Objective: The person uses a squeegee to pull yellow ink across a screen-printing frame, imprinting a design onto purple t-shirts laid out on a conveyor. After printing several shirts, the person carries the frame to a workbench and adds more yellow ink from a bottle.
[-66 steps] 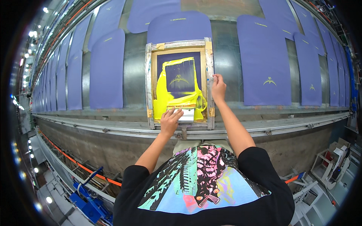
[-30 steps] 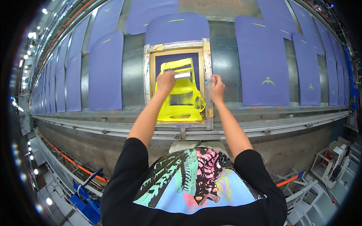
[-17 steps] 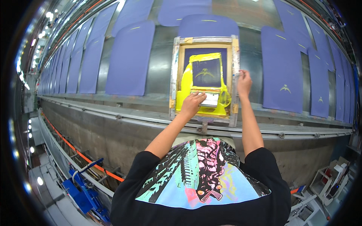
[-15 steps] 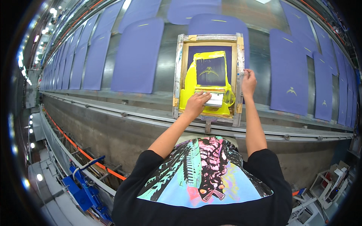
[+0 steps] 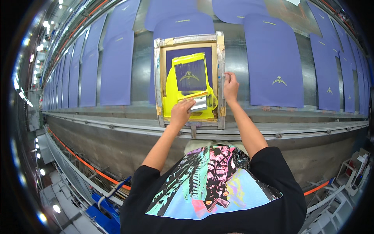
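"Now, logging from my end of the head feed: what do I have at the left hand (image 5: 181, 112)?"

"Closed on a silver squeegee (image 5: 199, 104), fingers over its left end. I read the tool as slightly askew, right end higher, in the near half of the screen frame (image 5: 157, 82)."

"And the right hand (image 5: 231, 86)?"

"Narrow, fingertips drawn together at the outer side of the frame's right bar. I cannot tell whether anything is pinched."

"Frame position?"

"By the near edge of the metal worktop (image 5: 235, 66), just short of the long rail (image 5: 97, 121). It lies over a purple panel (image 5: 185, 25), whose rounded end projects past the frame's far edge."

"Inside the frame?"

"Yellow ink (image 5: 170, 93), thickest along the left side and near end, bordering a dark rectangle (image 5: 185, 84). A winged motif (image 5: 189, 76) shows in that rectangle, beyond the squeegee."

"Neighbours on the worktop?"

"To the right, apart from the frame, I note a second panel (image 5: 274, 62): a similar yellow mark sits toward its near edge. Further purple pieces (image 5: 118, 74) run in rows toward the worktop's left and right ends."
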Demonstrator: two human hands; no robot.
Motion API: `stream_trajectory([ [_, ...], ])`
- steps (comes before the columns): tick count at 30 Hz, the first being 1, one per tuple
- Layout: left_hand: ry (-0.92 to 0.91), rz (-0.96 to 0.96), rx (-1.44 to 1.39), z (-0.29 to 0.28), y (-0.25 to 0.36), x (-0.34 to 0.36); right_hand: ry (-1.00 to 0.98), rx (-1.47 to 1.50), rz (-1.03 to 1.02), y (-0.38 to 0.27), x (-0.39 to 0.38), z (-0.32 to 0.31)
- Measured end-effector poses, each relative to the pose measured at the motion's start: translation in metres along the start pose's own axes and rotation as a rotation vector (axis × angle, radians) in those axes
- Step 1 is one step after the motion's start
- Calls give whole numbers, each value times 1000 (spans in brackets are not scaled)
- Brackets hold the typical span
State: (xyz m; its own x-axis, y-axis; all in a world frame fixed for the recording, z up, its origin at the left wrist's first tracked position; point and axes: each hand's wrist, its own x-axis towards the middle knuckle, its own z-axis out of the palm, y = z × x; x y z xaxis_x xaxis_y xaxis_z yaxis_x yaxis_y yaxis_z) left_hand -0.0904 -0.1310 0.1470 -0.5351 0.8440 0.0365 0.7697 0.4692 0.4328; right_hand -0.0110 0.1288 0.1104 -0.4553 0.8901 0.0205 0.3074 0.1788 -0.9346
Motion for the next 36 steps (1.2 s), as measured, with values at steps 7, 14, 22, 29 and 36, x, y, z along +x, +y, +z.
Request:
stream_trajectory([
  [7, 56, -54, 60, -81, 34, -47, -8, -35, -24, -74, -31, -27],
  [14, 65, 118, 61, -167, 8, -30, 33, -78, -57, -158, 25, -3],
  [22, -132, -205, 31, -247, -134, 287, 74, -163, -58, -206, 140, 101],
  [29, 106, -72, 108, -204, -156, 353, 28, -65, -40, -166, 158, 124],
  [36, 247, 172, 136, -185, -114, 239, 18, -113, 33, -193, 175, 105],
])
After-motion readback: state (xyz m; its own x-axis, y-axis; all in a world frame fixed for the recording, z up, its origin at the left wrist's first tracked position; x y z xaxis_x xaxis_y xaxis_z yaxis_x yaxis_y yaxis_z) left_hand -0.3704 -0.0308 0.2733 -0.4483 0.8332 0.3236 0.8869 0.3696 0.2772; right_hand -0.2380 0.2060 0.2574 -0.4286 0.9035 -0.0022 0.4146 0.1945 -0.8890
